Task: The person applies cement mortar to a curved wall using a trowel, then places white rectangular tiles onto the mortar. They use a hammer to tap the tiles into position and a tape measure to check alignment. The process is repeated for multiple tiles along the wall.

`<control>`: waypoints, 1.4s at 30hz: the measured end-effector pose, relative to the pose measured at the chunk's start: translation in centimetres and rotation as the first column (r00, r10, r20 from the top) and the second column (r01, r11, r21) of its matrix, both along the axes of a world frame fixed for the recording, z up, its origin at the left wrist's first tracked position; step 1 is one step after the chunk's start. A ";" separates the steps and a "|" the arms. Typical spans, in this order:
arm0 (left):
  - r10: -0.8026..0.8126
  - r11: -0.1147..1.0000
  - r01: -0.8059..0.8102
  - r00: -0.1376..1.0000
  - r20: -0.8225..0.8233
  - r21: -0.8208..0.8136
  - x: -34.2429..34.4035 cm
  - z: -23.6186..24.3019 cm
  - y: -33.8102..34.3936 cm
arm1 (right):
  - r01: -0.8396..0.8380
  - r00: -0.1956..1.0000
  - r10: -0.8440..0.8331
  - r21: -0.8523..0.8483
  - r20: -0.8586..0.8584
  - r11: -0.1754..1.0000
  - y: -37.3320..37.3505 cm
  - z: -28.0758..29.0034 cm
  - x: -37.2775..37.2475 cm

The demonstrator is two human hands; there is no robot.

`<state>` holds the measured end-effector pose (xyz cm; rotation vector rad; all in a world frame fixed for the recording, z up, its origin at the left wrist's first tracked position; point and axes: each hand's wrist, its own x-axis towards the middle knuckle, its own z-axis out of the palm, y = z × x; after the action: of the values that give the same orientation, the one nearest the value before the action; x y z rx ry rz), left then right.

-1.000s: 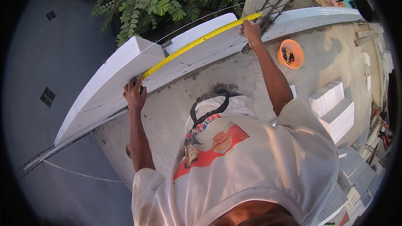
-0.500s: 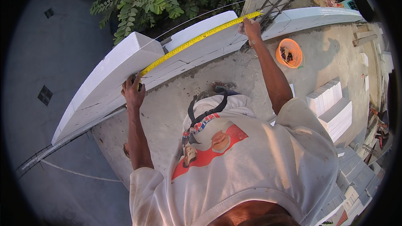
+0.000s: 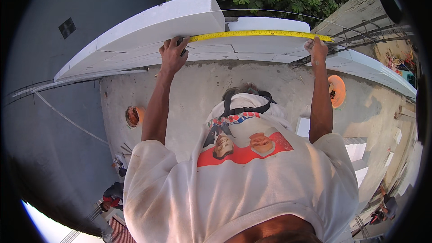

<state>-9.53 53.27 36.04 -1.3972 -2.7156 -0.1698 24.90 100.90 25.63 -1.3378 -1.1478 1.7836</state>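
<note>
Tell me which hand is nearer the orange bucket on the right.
Right. The right hand is at the wall, slightly left of the bucket; the left hand is much farther left along the same wall.

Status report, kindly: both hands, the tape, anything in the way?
Left hand on case, right hand near free end. Tape stretched along wall. Rebar close to its right end, nothing seen crossing it.

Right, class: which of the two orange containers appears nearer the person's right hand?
The orange bucket on the picture's right, close to the right hand; the other orange container is at left, beside the left forearm.
</note>
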 end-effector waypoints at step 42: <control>0.232 0.972 -0.135 0.494 0.838 -0.190 20.5 -6.6 -2.0 | -0.732 0.678 0.698 -0.291 -0.230 0.616 -26.4 -3.6 0.1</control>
<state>10.93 51.22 29.48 -1.2068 -3.6859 -0.9857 25.01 74.48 22.06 -1.0039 -1.4848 2.7289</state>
